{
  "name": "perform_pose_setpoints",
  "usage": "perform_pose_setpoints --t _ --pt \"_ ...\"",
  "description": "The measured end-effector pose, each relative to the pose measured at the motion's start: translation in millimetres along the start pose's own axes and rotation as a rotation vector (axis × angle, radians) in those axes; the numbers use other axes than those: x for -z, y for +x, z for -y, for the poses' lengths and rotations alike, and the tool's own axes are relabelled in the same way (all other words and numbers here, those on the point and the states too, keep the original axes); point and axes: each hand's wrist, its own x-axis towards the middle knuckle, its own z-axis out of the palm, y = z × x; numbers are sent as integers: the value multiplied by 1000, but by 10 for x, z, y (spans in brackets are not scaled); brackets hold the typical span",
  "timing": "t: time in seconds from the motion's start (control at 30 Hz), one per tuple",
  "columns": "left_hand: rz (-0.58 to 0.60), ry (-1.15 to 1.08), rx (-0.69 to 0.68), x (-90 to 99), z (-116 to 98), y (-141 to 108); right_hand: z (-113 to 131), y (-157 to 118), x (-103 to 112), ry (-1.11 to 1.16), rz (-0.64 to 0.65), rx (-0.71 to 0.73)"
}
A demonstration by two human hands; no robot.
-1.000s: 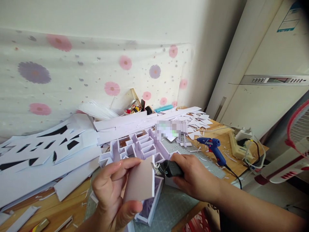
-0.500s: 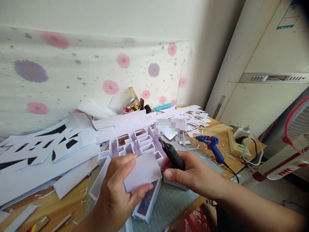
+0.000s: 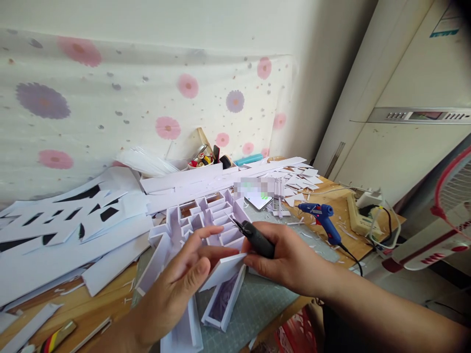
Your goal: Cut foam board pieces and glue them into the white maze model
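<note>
My right hand (image 3: 290, 257) is closed around a black craft knife (image 3: 259, 239), its thin blade pointing up and left. That hand's thumb also meets the right corner of a small white foam board piece (image 3: 223, 270), tilted so its edge shows. My left hand (image 3: 178, 287) is open at the piece's left side, fingers stretched behind it and thumb raised; whether it touches the board I cannot tell. Behind and below the hands lies a white foam board model (image 3: 172, 223) with many small walled compartments, partly hidden by my left hand. It rests on a green cutting mat (image 3: 263, 306).
White board sheets (image 3: 110, 250) cover the left side. A phone (image 3: 259, 200) lies beyond the model. Right of it are a blue glue gun (image 3: 319, 218) with its cord and a power strip (image 3: 356, 215). Board scraps (image 3: 298, 179) lie at the back, near a tool container (image 3: 202, 159).
The board piece has turned from facing me to a tilted, edge-on position. My left fingers have loosened and spread, while my right hand with the knife has moved left to the piece's corner.
</note>
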Motion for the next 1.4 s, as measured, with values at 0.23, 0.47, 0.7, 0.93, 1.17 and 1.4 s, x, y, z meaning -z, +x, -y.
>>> perform_pose_setpoints --t 0.23,0.47,0.7,0.93,1.17,1.4 --pt "10 9 -107 -46 21 9 -63 -39 3 -285 -121 80" --pt "-226 70 -196 -120 -24 -6 -170 -173 35 -539 27 21" --pt "-263 38 -236 -161 -5 -44 -134 -173 31 -653 31 -10" --pt "-217 20 -319 -163 1 -79 -204 -82 112 -662 -43 -106" --pt "-323 117 -346 -148 44 -26 -240 -42 159 -457 -50 -151" --pt "-300 182 -395 -85 105 -24 -100 -150 20 -534 43 -40"
